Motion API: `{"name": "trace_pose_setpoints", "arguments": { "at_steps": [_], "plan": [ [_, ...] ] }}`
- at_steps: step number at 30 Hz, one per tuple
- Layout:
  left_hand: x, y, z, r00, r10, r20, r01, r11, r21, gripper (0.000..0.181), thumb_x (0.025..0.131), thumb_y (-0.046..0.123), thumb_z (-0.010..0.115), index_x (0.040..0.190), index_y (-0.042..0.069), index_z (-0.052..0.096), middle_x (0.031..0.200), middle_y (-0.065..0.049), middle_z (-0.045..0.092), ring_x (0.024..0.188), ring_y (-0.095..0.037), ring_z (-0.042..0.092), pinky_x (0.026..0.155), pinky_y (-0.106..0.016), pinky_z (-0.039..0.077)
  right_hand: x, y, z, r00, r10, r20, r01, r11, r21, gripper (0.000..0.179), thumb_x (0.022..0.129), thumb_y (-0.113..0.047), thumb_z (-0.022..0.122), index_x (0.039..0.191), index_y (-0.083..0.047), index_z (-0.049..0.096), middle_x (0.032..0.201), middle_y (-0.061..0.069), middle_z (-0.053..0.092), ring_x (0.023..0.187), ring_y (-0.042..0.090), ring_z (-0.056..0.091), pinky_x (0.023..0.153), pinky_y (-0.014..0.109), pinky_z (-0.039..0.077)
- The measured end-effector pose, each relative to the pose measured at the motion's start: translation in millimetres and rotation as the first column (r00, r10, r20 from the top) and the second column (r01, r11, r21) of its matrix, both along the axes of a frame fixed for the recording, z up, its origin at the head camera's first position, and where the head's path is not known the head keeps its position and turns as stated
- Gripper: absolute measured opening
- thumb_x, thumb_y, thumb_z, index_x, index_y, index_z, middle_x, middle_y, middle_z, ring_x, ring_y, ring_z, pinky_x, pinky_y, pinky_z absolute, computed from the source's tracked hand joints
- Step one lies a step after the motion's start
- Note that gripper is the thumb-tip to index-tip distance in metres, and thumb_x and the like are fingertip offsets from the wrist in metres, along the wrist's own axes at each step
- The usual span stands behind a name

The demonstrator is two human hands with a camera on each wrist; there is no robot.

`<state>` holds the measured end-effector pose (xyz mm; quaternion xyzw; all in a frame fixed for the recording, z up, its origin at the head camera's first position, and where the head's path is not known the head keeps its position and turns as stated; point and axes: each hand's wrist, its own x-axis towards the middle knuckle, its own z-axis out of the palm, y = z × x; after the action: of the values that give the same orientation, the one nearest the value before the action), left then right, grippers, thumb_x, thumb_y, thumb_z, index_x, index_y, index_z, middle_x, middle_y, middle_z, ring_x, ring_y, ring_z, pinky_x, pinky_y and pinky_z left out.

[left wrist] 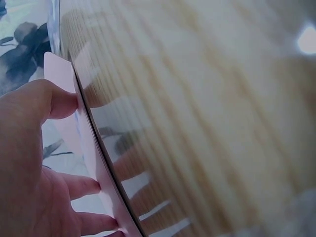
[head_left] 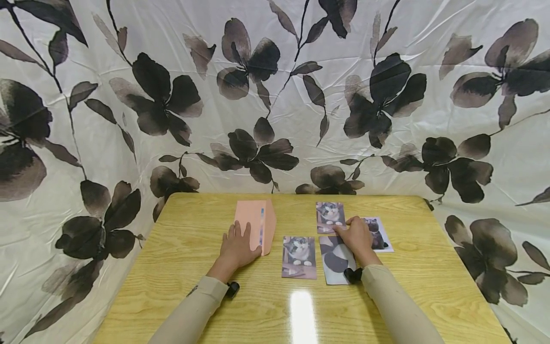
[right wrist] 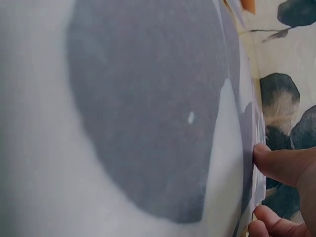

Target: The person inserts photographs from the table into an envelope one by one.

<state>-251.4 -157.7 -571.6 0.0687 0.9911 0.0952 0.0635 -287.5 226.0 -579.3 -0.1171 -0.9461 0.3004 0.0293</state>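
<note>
My left hand (head_left: 237,249) rests on a pink envelope (head_left: 250,211) at the back left of the table, fingers spread. The envelope's pointed flap (head_left: 269,224) lies out to the right, with a coloured strip along its fold. At the back, my right hand (head_left: 357,239) holds the lower right corner of a cat picture card (head_left: 329,212) between thumb and finger. Under that wrist lies a card with large grey and white shapes (head_left: 335,267), partly covered. Another cat card (head_left: 298,255) lies left of it. In the right wrist view, the thumb (right wrist: 276,160) touches a card edge.
A white-bordered picture of dark furry animals (head_left: 380,234) lies right of my right hand, partly hidden by it. The wood-grain table (head_left: 180,286) meets floral fabric (head_left: 301,95) at the back and sides. Glare brightens the table's front middle.
</note>
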Motion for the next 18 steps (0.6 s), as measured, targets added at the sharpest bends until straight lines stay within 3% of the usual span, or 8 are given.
{"name": "trace_pose_setpoints", "arguments": {
  "at_steps": [18],
  "plan": [
    [2.6,1.2,1.1,1.0,0.002,0.002,-0.002,1.0,0.007,0.09,0.101,0.052,0.063,0.168,0.001,0.031,0.17,-0.038,0.021,0.157,-0.053,0.025,0.122,-0.069,0.028,-0.9,-2.6,0.3,1.0,-0.002,-0.025,0.001,0.999,-0.032,0.052,0.091,-0.042,0.085,0.114,-0.002,0.06,0.108,0.019,0.065,0.097,0.038,0.066,0.081,0.055,0.052]
  ]
}}
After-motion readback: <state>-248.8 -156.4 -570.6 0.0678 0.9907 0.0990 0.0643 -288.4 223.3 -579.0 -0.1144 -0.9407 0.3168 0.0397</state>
